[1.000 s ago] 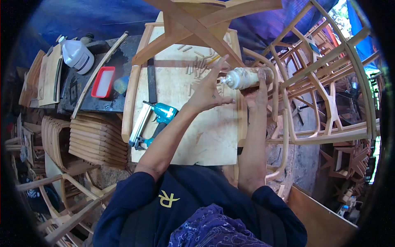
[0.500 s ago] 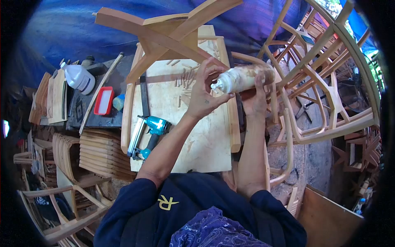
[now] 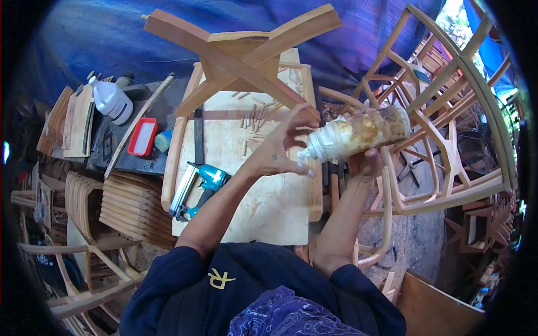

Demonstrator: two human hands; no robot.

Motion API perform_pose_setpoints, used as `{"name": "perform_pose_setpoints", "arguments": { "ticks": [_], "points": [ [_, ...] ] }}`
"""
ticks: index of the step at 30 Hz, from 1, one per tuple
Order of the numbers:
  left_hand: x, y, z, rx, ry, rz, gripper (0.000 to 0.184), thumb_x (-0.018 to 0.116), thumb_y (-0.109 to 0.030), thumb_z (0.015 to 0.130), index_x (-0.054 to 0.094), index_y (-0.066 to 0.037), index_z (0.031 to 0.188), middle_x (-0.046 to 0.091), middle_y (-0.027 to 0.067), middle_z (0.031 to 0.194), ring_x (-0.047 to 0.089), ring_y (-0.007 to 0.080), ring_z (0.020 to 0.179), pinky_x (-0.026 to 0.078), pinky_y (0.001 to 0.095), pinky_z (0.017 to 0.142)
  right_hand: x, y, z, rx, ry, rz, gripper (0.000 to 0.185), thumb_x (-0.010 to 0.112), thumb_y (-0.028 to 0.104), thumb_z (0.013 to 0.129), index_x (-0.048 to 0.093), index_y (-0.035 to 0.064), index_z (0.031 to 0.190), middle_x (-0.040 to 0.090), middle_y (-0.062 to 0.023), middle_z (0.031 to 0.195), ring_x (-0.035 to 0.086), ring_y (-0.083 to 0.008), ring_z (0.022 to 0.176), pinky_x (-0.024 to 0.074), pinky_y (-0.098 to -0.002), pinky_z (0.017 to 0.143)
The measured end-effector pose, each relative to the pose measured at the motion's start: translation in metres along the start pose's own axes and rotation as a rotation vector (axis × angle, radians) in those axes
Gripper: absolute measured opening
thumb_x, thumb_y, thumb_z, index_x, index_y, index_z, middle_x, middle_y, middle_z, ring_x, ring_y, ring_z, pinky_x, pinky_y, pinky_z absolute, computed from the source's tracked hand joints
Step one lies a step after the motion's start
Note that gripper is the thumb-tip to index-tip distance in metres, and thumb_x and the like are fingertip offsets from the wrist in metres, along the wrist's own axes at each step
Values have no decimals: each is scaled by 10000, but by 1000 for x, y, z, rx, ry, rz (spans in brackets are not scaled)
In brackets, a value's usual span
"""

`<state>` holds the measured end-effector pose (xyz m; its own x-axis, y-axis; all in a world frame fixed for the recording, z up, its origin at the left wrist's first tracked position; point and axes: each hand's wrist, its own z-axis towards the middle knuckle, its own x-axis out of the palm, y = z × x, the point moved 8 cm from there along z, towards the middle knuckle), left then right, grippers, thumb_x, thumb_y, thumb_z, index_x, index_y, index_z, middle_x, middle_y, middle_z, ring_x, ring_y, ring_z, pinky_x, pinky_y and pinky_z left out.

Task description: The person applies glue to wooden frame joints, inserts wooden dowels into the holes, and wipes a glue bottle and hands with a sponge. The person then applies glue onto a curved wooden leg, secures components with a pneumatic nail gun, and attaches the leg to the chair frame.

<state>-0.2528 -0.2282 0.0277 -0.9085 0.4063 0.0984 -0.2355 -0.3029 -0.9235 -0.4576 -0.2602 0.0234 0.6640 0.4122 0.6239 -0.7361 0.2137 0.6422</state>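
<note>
A white squeeze bottle (image 3: 361,133) with brown stains lies nearly level in the air, its smeared white nozzle facing left. My right hand (image 3: 365,163) grips it from underneath, with part of the fingers hidden behind it. My left hand (image 3: 276,148) is beside the nozzle, thumb and fingers spread in a curve with a gap between them. Below on the pale wooden board (image 3: 274,213) are several small dowels (image 3: 255,119). A teal nail gun (image 3: 210,178) rests at the board's left edge. An X-shaped wooden frame (image 3: 241,61) stands at the far end.
On the dark bench at left are a white jug (image 3: 112,102) and a red tray (image 3: 143,137) of white stuff. Stacked curved wooden parts (image 3: 137,207) sit below it. Wooden chair frames (image 3: 454,134) crowd the right side. A blue tarp (image 3: 174,39) hangs behind.
The bottle has moved right and closer to the camera in my right hand, showing more of its stained side. My left hand's fingers have spread wider near the nozzle. The view has shifted slightly.
</note>
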Motion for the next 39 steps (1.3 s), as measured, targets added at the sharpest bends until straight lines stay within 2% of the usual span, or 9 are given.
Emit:
{"name": "perform_pose_setpoints", "arguments": {
  "ticks": [2, 6, 10, 16, 17, 21, 27, 34, 39],
  "points": [
    [11, -2, 1, -25, 104, -254, 1304, 1023, -183, 566, 257, -101, 1618, 477, 137, 1471, 511, 233, 1347, 470, 427, 1082, 23, -5, 7, 47, 30, -17, 1147, 991, 394, 624, 361, 120, 1543, 498, -110, 1448, 479, -359, 1378, 396, -544, 1179],
    [0, 7, 6, -245, 226, -556, 1041, 931, -280, 716, 368, -59, 1564, 626, 148, 1327, 606, 219, 1236, 474, 385, 1060, 50, -14, 18, 105, 167, 18, 1104, 993, 399, 633, 385, 125, 1513, 518, -99, 1397, 509, -353, 1335, 410, -540, 1155],
    [-4, -1, 11, -275, 200, -304, 876, 879, -242, 765, 437, -30, 1492, 704, 142, 1212, 684, 192, 1074, 537, 317, 938, 59, -19, 24, 132, 239, 3, 1133, 995, 412, 628, 364, 120, 1523, 506, -108, 1432, 525, -352, 1330, 416, -538, 1150],
    [-14, -26, 23, -163, 30, -191, 925, 900, -109, 740, 395, -23, 1510, 663, 138, 1308, 664, 214, 1181, 507, 365, 1055, 40, -7, 25, 121, -40, -167, 797, 916, 248, 789, 497, 48, 1438, 586, -111, 1383, 586, -288, 1281, 453, -470, 1126],
    [-24, -28, 29, 27, -32, 46, 920, 889, -74, 741, 394, -60, 1517, 668, 109, 1285, 655, 226, 1201, 504, 388, 1068, 41, -8, 20, 107, -88, -145, 641, 865, 135, 840, 551, 30, 1389, 626, -94, 1320, 595, -259, 1260, 473, -438, 1114],
    [-20, -35, 36, 107, -34, 678, 977, 913, -101, 699, 390, -121, 1523, 654, 151, 1285, 637, 350, 1217, 517, 435, 1051, 14, -35, 4, 38, -257, -119, 619, 826, 47, 853, 537, 45, 1401, 623, -80, 1319, 614, -250, 1224, 495, -438, 1101],
    [-1, -61, 47, 289, -92, 687, 1005, 925, -139, 685, 387, -118, 1533, 644, 159, 1292, 629, 377, 1195, 518, 460, 1009, 23, -13, 24, -30, -138, -62, 731, 844, 99, 843, 470, 73, 1471, 530, -131, 1454, 551, -283, 1320, 510, -465, 1108],
    [9, -87, 66, 610, -200, 931, 1028, 939, -147, 645, 412, -100, 1527, 598, 149, 1370, 604, 354, 1236, 403, 471, 1135, 54, 3, 59, -121, -58, 27, 713, 813, 51, 848, 467, 89, 1470, 539, -162, 1468, 568, -313, 1304, 467, -495, 1142],
    [8, -104, 69, 500, -179, 1078, 1065, 896, -125, 624, 381, -105, 1557, 511, 182, 1467, 513, 364, 1339, 347, 532, 1155, 11, -10, 69, -131, -114, -68, 727, 808, 78, 858, 452, 58, 1492, 534, -164, 1478, 544, -320, 1350, 481, -489, 1149]
  ]
}}
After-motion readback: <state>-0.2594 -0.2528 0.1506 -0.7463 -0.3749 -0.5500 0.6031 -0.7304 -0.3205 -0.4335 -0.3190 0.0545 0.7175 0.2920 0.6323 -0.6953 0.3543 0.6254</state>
